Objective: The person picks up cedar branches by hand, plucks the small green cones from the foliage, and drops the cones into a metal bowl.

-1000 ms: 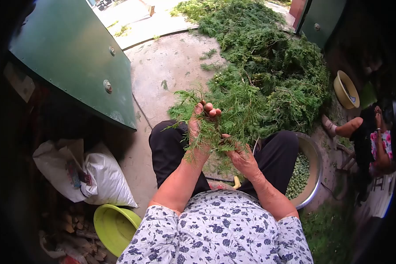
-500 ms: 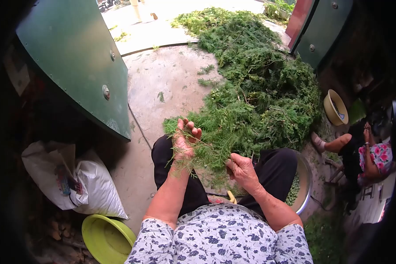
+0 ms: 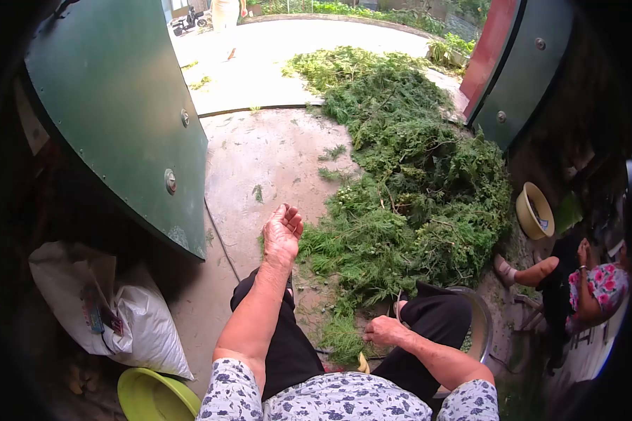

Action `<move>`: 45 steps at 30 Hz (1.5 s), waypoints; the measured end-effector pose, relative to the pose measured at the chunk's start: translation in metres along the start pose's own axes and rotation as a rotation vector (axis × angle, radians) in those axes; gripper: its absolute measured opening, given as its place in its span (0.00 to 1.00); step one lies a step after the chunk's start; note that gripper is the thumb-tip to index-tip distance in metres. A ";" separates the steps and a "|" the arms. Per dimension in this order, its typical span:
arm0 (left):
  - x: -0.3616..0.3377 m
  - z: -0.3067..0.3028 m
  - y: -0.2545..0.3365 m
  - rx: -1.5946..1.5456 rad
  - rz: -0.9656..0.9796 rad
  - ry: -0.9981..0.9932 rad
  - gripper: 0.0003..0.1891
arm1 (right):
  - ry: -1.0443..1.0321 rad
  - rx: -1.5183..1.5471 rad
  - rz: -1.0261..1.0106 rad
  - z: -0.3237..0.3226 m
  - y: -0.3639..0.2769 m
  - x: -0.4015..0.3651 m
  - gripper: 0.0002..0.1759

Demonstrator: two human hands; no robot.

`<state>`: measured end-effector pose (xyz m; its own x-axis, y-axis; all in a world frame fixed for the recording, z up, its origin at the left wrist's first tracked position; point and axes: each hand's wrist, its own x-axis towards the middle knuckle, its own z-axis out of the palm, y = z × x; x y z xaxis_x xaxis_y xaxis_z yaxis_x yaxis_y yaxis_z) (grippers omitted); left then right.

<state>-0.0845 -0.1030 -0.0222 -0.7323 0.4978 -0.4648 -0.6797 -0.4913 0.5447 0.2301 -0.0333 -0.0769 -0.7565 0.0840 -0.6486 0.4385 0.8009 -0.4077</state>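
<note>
My left hand (image 3: pixel 283 230) is raised above my left knee, palm turned up, fingers loosely curled and apart, with nothing visible in it. My right hand (image 3: pixel 386 330) is low in front of my right thigh, its fingers pinched together; I cannot tell what they hold. Just left of those fingers is a feathery green sprig (image 3: pixel 343 339), low between my legs. Ahead of both hands spreads a big heap of cut evergreen branches (image 3: pixel 407 196). A metal basin (image 3: pixel 482 324), partly hidden behind my right knee, has small green berries (image 3: pixel 466 342) in it.
Green metal doors stand left (image 3: pixel 130 133) and right (image 3: pixel 523 70). A white sack (image 3: pixel 144 323) and a lime-green basin (image 3: pixel 154 396) are at lower left. To the right, a cream basin (image 3: pixel 534 214) is near a seated person (image 3: pixel 597 288). A cable (image 3: pixel 222 242) crosses the concrete floor.
The sprig stretched between my hands has left my left hand. My right hand is lower, and my left hand has moved slightly left. The whole view has tilted up.
</note>
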 end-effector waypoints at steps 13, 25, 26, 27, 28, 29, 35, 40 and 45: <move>0.025 0.017 -0.003 0.060 0.095 0.008 0.05 | 1.315 1.167 -0.465 -0.326 -0.008 0.013 0.23; 0.006 0.055 -0.046 0.220 -0.072 -0.166 0.08 | 0.969 1.010 -0.148 -0.170 0.007 0.100 0.09; 0.006 0.058 -0.049 0.236 -0.086 -0.172 0.08 | 0.961 1.084 -0.162 -0.169 0.006 0.100 0.10; 0.005 0.061 -0.053 0.253 -0.102 -0.176 0.08 | 0.954 1.099 -0.162 -0.167 0.005 0.101 0.10; 0.004 0.063 -0.057 0.265 -0.113 -0.185 0.08 | 0.946 1.219 -0.148 -0.165 0.005 0.102 0.11; 0.005 0.065 -0.062 0.279 -0.112 -0.177 0.08 | 0.936 1.339 -0.135 -0.164 0.006 0.104 0.11; 0.004 0.069 -0.098 0.426 -0.240 -0.341 0.08 | 0.863 1.632 -0.279 -0.167 0.002 0.100 0.28; -0.002 0.078 -0.134 0.491 -0.259 -0.337 0.09 | 0.956 1.684 -0.201 -0.166 -0.004 0.095 0.29; -0.003 0.084 -0.156 0.449 -0.179 -0.356 0.09 | 1.045 1.704 -0.185 -0.161 0.006 0.104 0.27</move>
<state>0.0269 0.0323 -0.0474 -0.4961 0.7919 -0.3561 -0.6494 -0.0662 0.7575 0.0761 0.0753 -0.0429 -0.4995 0.8329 -0.2381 -0.2155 -0.3858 -0.8971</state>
